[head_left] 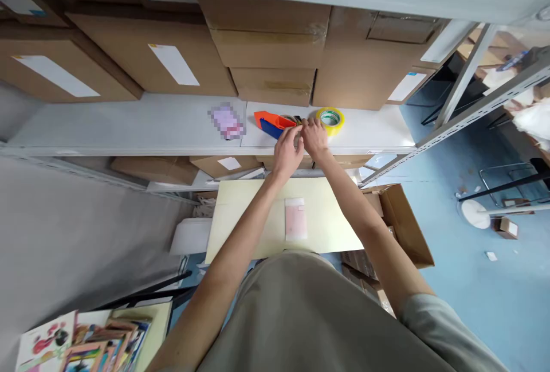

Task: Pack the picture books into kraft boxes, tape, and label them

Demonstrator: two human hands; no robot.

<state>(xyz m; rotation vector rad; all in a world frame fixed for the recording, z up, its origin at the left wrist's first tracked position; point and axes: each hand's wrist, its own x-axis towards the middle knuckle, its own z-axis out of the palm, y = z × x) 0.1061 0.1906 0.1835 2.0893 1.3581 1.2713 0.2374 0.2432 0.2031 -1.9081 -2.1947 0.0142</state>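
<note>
— Where are the hands?
— On the white metal shelf (172, 122), both meet at the orange-and-blue plastic tape dispenser (271, 122).
— Their grip?
— Left hand (287, 151) and right hand (314, 137) curl their fingers around its right end; the yellow-edged roll of packing tape (330, 119) lies just right.

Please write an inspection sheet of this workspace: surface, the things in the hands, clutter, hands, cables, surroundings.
Surface: white shelf board on a metal rack; a pale yellow board lies lower down.
Things in hand: orange and blue tape dispenser, both hands on its right end; yellow tape roll lies flat beside it.
Clutter: pinkish slip on the yellow board; colourful picture frames at lower left.
Hands: left hand and right hand are close together at the dispenser, fingers curled; the exact grip is hidden.
Cables: nothing seen.
Surroundings: cardboard boxes stacked behind on the shelf, an open carton on the blue floor.
</note>
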